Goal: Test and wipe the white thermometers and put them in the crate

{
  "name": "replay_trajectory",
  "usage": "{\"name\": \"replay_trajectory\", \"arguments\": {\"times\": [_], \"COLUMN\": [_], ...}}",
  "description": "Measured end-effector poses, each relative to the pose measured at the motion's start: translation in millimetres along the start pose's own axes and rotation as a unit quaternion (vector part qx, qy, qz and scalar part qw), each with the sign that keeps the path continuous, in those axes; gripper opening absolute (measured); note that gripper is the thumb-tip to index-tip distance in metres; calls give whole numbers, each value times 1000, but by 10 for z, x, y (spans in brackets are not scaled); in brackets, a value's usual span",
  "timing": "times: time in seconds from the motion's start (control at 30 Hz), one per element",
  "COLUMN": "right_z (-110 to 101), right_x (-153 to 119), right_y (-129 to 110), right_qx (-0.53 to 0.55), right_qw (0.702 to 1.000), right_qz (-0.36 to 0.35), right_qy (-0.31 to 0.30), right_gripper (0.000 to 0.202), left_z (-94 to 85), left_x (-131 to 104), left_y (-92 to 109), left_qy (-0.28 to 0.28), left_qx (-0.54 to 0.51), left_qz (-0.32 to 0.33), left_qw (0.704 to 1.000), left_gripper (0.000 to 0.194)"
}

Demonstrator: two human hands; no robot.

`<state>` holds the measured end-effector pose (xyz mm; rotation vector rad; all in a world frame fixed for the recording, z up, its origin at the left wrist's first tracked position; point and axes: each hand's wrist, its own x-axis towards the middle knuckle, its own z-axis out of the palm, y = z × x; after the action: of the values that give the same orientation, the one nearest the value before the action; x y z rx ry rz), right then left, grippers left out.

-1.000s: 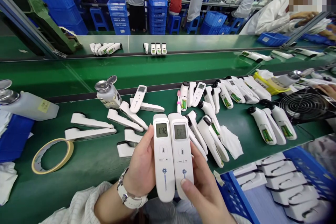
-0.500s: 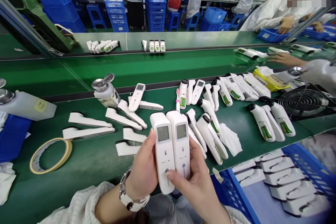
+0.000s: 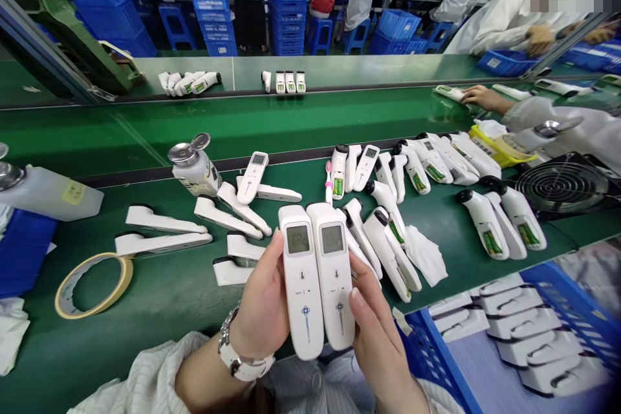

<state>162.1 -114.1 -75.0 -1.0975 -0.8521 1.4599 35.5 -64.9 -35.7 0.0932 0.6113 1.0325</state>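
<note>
Two white infrared thermometers stand side by side in my hands, screens facing me. My left hand [image 3: 261, 310] is closed around the left thermometer [image 3: 301, 291], whose grey display shows dark characters. Against the right edge of the right thermometer [image 3: 336, 288] my right hand [image 3: 381, 339] is closed, its thumb beside the lower body. Faint marks show on that second display. Just beyond my hands, more thermometers lie on the green table, some with battery bays open and green batteries showing, such as one thermometer [image 3: 338, 171] beside a pink-and-white toothbrush [image 3: 328, 182].
A tape roll [image 3: 94, 284] and pump bottles, one a white bottle [image 3: 196, 174], are at left. A crumpled white cloth [image 3: 425, 255] and a black fan [image 3: 557, 186] lie right. Below is a blue crate [image 3: 466, 372] of thermometers. A co-worker's hand [image 3: 488, 100] reaches over the belt.
My right thumb has moved off the left thermometer's front to the right thermometer's edge. Characters have appeared on the left display. The co-worker's hand has moved left to a thermometer on the belt.
</note>
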Motion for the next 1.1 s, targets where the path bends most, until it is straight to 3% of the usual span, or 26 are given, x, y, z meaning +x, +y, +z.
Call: {"name": "replay_trajectory", "arguments": {"times": [0.17,0.33,0.5,0.73,0.93,1.03,1.1], "right_z": [54,81,-5,-73,13,47,48], "right_x": [54,17,-40,-16,-21,-41,-54], "right_y": [-35,-85,-30,-10,-10,-20,-32], "right_qx": [-23,-72,-47,-2,-115,-188,-222], "right_qw": [1000,997,998,999,992,978,971], "right_qz": [-5,-13,-27,-8,-57,-85,-88], "right_qy": [19,-15,-24,-35,-3,22,5], "right_gripper": [30,62,37,36,48,49,53], "left_z": [-1,-21,-28,-14,10,12,13], "left_x": [-8,4,32,64,64,62,59], "left_y": [-60,-45,12,41,59,58,53], "left_qy": [5,6,-12,2,23,8,-3], "left_qx": [24,17,-5,-12,2,8,17], "left_qz": [45,20,-4,-28,-21,-19,-24], "left_qw": [999,1000,1000,1000,1000,1000,1000], "left_gripper": [35,39,42,43,43,45,45]}}
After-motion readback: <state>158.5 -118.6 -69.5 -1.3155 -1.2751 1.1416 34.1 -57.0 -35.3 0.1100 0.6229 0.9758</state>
